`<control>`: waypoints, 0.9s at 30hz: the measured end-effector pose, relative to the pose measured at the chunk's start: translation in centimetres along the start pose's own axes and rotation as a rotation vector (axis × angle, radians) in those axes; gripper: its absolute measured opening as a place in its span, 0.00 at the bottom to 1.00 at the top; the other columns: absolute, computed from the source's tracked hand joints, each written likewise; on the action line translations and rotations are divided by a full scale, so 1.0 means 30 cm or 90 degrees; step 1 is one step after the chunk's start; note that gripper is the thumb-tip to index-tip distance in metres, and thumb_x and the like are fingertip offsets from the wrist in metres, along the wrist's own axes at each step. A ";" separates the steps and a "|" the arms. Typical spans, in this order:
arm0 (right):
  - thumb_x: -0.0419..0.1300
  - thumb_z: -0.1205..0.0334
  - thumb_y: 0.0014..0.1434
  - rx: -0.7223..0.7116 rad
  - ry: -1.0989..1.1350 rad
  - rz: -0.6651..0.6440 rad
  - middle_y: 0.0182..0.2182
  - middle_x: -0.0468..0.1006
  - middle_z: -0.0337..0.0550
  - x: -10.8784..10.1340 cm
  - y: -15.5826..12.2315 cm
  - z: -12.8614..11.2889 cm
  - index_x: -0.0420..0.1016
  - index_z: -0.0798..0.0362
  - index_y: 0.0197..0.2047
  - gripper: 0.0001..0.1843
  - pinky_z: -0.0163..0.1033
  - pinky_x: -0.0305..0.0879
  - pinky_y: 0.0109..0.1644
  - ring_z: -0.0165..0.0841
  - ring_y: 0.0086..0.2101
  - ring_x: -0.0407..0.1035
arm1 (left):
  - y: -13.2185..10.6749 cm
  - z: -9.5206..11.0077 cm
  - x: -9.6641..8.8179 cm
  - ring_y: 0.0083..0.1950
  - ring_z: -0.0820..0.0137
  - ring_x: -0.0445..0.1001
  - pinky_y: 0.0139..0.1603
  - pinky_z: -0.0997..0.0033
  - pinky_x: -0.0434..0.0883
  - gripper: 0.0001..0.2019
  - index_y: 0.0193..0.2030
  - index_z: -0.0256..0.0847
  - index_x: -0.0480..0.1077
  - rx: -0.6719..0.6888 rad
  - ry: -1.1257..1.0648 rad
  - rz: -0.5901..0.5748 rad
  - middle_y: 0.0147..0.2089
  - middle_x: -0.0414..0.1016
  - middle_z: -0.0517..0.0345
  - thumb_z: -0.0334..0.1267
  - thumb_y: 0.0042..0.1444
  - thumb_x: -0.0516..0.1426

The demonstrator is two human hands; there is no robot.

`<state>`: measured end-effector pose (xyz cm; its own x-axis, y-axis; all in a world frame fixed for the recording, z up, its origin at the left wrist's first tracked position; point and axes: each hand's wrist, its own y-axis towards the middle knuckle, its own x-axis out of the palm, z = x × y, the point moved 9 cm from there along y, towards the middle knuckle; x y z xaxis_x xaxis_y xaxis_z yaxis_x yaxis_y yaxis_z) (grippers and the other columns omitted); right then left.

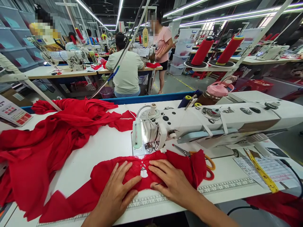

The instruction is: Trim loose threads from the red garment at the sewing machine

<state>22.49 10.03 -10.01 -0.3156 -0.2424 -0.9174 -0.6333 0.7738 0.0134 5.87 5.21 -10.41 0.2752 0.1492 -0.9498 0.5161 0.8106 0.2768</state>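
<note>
White tabletop (106, 142), sewing machine (187, 119) along its far side; the red lace-edged piece (101, 175) lies laid out just on the near side of the needle area. Left hand (118, 190) and right hand (174, 179) rest flat on it, flanking the small crossed straps (143, 165): left fingers spread, right fingers closer together, thumb apart, no pinch seen. Step judged: smoothing and aligning; next move calls for light, even pressure.
</note>
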 end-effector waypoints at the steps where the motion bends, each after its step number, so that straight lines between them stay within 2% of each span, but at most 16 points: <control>1: 0.63 0.51 0.65 0.002 0.000 0.000 0.65 0.69 0.48 -0.001 0.000 0.000 0.68 0.46 0.65 0.27 0.48 0.80 0.41 0.47 0.62 0.64 | -0.001 0.001 -0.002 0.74 0.49 0.58 0.65 0.34 0.67 0.20 0.65 0.55 0.67 0.005 0.000 -0.002 0.74 0.57 0.44 0.38 0.68 0.54; 5: 0.63 0.51 0.65 -0.002 0.003 0.005 0.64 0.69 0.48 -0.002 -0.004 -0.001 0.68 0.46 0.65 0.27 0.48 0.80 0.43 0.47 0.61 0.64 | 0.001 0.006 -0.010 0.73 0.48 0.59 0.63 0.34 0.69 0.18 0.63 0.55 0.69 0.026 0.005 -0.002 0.73 0.57 0.43 0.38 0.68 0.55; 8: 0.63 0.52 0.65 -0.020 0.006 0.023 0.64 0.69 0.50 -0.012 -0.006 -0.010 0.68 0.47 0.64 0.26 0.48 0.79 0.45 0.47 0.61 0.64 | 0.001 0.014 -0.028 0.73 0.47 0.58 0.62 0.35 0.70 0.19 0.63 0.52 0.70 0.026 0.013 0.032 0.73 0.57 0.42 0.36 0.67 0.56; 10: 0.60 0.55 0.67 -0.045 0.012 0.050 0.63 0.70 0.51 -0.032 -0.001 -0.028 0.69 0.48 0.62 0.22 0.47 0.78 0.46 0.45 0.60 0.65 | -0.007 0.030 -0.043 0.73 0.48 0.58 0.64 0.37 0.69 0.19 0.62 0.49 0.70 0.027 0.027 0.068 0.71 0.60 0.42 0.33 0.66 0.57; 12: 0.55 0.65 0.68 -0.082 0.020 0.074 0.60 0.73 0.48 -0.056 0.013 -0.058 0.71 0.49 0.59 0.17 0.42 0.77 0.47 0.41 0.58 0.67 | -0.021 0.060 -0.056 0.69 0.54 0.64 0.68 0.45 0.66 0.19 0.62 0.44 0.71 0.038 0.043 0.108 0.66 0.68 0.45 0.30 0.65 0.57; 14: 0.50 0.77 0.64 -0.125 0.016 0.079 0.57 0.76 0.46 -0.071 0.034 -0.094 0.72 0.50 0.57 0.23 0.37 0.75 0.43 0.37 0.58 0.67 | -0.040 0.094 -0.065 0.62 0.61 0.71 0.70 0.56 0.63 0.18 0.61 0.40 0.72 0.052 0.052 0.150 0.58 0.77 0.51 0.31 0.65 0.58; 16: 0.49 0.81 0.58 -0.167 -0.007 0.076 0.56 0.77 0.45 -0.071 0.057 -0.125 0.72 0.51 0.56 0.28 0.33 0.73 0.37 0.36 0.57 0.67 | -0.055 0.125 -0.063 0.56 0.64 0.74 0.69 0.63 0.61 0.16 0.59 0.38 0.74 0.060 0.061 0.182 0.53 0.81 0.54 0.35 0.67 0.57; 18: 0.51 0.81 0.57 -0.199 -0.034 0.069 0.56 0.77 0.45 -0.054 0.077 -0.144 0.72 0.52 0.56 0.27 0.32 0.71 0.33 0.36 0.57 0.68 | -0.067 0.147 -0.050 0.54 0.64 0.75 0.69 0.64 0.60 0.16 0.57 0.37 0.75 0.064 0.079 0.201 0.52 0.82 0.55 0.41 0.68 0.56; 21: 0.52 0.79 0.59 -0.221 -0.057 0.077 0.55 0.78 0.47 -0.017 0.092 -0.144 0.72 0.54 0.57 0.25 0.33 0.73 0.34 0.37 0.56 0.68 | -0.076 0.162 -0.013 0.55 0.62 0.74 0.72 0.61 0.55 0.20 0.58 0.36 0.75 0.064 0.111 0.190 0.53 0.82 0.54 0.48 0.69 0.55; 24: 0.50 0.77 0.63 -0.224 -0.069 0.117 0.55 0.79 0.49 0.003 0.087 -0.129 0.72 0.54 0.58 0.23 0.35 0.76 0.38 0.38 0.57 0.68 | -0.085 0.164 0.011 0.56 0.63 0.74 0.76 0.60 0.47 0.21 0.59 0.36 0.74 0.059 0.122 0.167 0.55 0.81 0.54 0.48 0.67 0.56; 27: 0.49 0.76 0.64 -0.230 -0.082 0.138 0.56 0.79 0.48 0.011 0.077 -0.122 0.72 0.55 0.58 0.23 0.37 0.78 0.39 0.39 0.59 0.68 | -0.091 0.165 0.010 0.55 0.65 0.74 0.79 0.59 0.41 0.20 0.60 0.37 0.74 0.057 0.123 0.162 0.55 0.81 0.55 0.46 0.67 0.57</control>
<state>18.32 9.60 -8.83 -0.3920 -0.0043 -0.9200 -0.7758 0.5389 0.3281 8.55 0.25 -10.71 0.2494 0.4518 -0.8566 0.5226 0.6819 0.5118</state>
